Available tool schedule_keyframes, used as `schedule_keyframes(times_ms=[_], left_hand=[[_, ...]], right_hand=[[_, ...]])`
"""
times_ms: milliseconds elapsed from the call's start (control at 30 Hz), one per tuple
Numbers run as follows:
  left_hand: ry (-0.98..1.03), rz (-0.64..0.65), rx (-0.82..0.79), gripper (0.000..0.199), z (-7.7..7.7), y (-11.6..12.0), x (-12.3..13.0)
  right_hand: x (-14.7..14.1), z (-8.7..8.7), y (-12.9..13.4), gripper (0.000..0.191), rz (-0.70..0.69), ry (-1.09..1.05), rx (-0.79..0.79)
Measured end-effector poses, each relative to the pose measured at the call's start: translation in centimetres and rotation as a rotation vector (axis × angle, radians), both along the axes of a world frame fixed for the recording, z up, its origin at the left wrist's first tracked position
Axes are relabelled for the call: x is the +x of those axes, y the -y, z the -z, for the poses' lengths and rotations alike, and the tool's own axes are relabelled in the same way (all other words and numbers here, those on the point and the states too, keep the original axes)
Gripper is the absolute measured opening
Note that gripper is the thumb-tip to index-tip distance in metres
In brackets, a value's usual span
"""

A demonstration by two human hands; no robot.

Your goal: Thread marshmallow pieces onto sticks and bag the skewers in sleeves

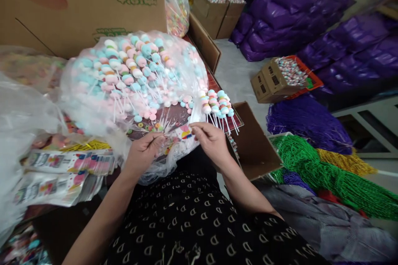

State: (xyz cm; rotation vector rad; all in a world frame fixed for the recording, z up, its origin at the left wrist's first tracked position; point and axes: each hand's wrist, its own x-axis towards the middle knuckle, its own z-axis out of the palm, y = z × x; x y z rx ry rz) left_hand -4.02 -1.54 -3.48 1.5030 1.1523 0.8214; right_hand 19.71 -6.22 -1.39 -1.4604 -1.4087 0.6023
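My right hand [211, 140] is closed, thumb and fingers pinching the edge of a small printed plastic bag [184, 132]. Opposite it, my left hand [145, 149] is closed in a pinch on clear plastic that looks like the other end of that bag. Just beyond the hands lies a big clear sack [74, 87] full of pastel marshmallow skewers [133, 66] on white sticks. More marshmallow skewers [217, 103] lie in a bunch at the table's right corner. Loose marshmallow pieces [151, 114] and small coloured gummy rings [141, 125] lie in front of the sack.
Stacked printed bags [56, 178] lie left, near yellow ties [88, 145]. A large carton [83, 8] stands behind the sack; an open carton [258, 145] is right of the table. Filled boxes [273, 78], purple sacks [286, 12] and green cords [329, 174] occupy the floor.
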Motion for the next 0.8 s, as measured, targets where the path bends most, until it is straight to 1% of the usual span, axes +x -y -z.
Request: schedule_keyframes(times_ms=[67,100,133,200,300,333,400,500,633,700,800], left_hand=[[0.072,-0.074,-0.01,0.025,0.4,-0.2,-0.2],[0.119,-0.102,-0.025,0.025,0.6,-0.3,-0.2],[0.17,-0.125,-0.048,0.025,0.7,-0.5,-0.2],[0.272,-0.159,-0.101,0.029,0.8,-0.7,-0.2],[0.379,-0.185,-0.144,0.034,1.2,-0.9,-0.1],[0.413,-0.183,-0.152,0.035,1.4,-1.0,-0.1],[0.49,-0.162,-0.17,0.036,1.8,-1.2,-0.4],[0.583,-0.136,-0.18,0.033,2.4,-1.4,-1.0],[0.639,-0.127,-0.201,0.033,2.8,-1.6,-1.4],[0.651,-0.119,-0.222,0.037,2.8,-1.6,-1.5],[0.628,-0.122,-0.239,0.045,2.8,-1.7,-1.5]], right_hand=[[2.1,-0.4,0.3,0.025,0.144,0.169,0.092],[3.1,-0.5,0.4,0.025,0.194,0.255,0.081],[4.0,-0.5,0.4,0.024,0.227,0.338,0.031],[5.2,-0.3,0.2,0.024,0.253,0.478,-0.124],[5.8,0.3,-0.3,0.018,0.262,0.608,-0.317],[5.8,0.6,-0.5,0.017,0.267,0.633,-0.35],[5.8,1.0,-0.8,0.024,0.287,0.64,-0.365],[6.1,1.3,-0.9,0.029,0.35,0.503,-0.284],[6.6,1.2,-0.1,0.033,0.427,0.189,-0.129],[6.6,1.0,0.6,0.032,0.4,0.024,-0.084],[6.1,0.4,1.6,0.026,0.257,-0.149,-0.056]])
